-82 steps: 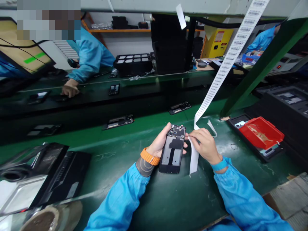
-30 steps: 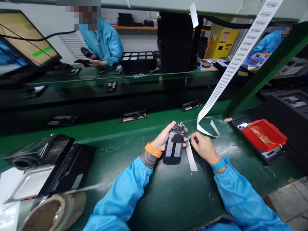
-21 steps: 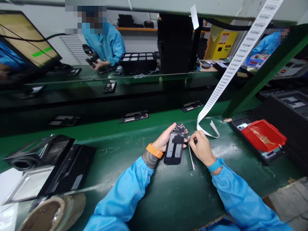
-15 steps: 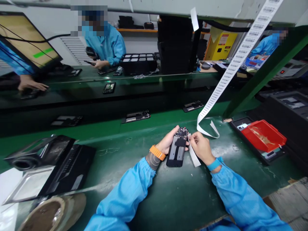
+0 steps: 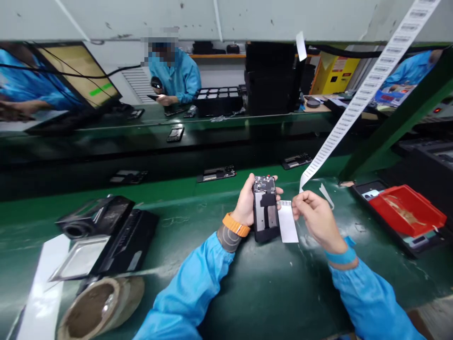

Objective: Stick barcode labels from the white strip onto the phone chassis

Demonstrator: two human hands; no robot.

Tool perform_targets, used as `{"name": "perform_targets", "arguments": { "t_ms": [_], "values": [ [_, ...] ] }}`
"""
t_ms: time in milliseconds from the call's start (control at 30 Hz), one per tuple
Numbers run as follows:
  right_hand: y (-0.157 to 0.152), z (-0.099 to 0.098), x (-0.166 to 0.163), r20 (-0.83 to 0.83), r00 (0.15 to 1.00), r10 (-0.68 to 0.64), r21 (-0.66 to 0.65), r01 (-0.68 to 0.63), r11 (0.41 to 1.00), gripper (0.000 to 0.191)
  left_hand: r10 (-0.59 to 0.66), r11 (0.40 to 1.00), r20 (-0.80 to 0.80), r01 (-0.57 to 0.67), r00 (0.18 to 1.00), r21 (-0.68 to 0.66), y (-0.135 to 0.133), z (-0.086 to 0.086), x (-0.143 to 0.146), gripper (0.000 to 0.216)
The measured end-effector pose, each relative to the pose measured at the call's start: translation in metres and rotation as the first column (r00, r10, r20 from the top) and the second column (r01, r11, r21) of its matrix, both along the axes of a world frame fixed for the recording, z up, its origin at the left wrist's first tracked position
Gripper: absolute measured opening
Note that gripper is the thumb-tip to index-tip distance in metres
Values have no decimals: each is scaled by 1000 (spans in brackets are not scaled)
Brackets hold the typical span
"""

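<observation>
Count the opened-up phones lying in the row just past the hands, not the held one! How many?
3: the left phone, the middle phone and the right phone, spaced along that row, beyond the held phone. More may be hidden behind the label strip.

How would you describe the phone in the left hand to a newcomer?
On the green bench, between the two blue sleeves, find the orange wrist strap. Just beyond it, the left hand holds an opened phone, circuit board showing at its far end. Unlike the phones lying flat beyond, it is held.
</observation>
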State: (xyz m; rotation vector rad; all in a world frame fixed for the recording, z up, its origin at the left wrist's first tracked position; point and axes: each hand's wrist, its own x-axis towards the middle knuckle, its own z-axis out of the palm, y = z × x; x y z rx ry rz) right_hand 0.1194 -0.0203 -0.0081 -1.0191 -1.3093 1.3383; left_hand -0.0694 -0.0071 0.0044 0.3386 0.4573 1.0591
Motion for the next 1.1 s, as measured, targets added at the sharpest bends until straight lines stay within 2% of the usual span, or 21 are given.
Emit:
{"name": "perform_targets", "arguments": {
  "t_ms": [67, 133, 200, 333, 600, 900, 1100],
  "values": [
    [-10, 15, -10, -36, 990, 133, -68, -136, 988, 23, -22, 1000, 10, 22, 1000, -7, -9, 9, 12, 62],
    [-17, 20, -18, -55, 973, 225, -119, -230, 966, 27, -63, 997, -53, 61, 997, -36, -17, 11, 24, 58],
    [-21, 18, -20, -85, 959, 271, -147, -281, 948, 30, -93, 994, -162, 83, 982, -68, -23, 8, 33, 58],
    [-21, 6, -18, -173, 939, 298, -194, -329, 924, 32, -80, 994, -325, 51, 942, -97, -28, 5, 41, 69],
    [-21, 3, -23, -204, 939, 277, -242, -322, 915, 35, 112, 979, -439, -175, 892, -107, -29, 11, 44, 71],
    [-23, 1, -26, -184, 961, 206, -247, -248, 937, 30, 133, 974, -507, -208, 851, -94, -32, 13, 49, 71],
    [-22, -1, -27, -157, 963, 219, -249, -253, 935, 28, 146, 967, -543, -235, 827, -98, -33, 17, 51, 70]
  ]
}}
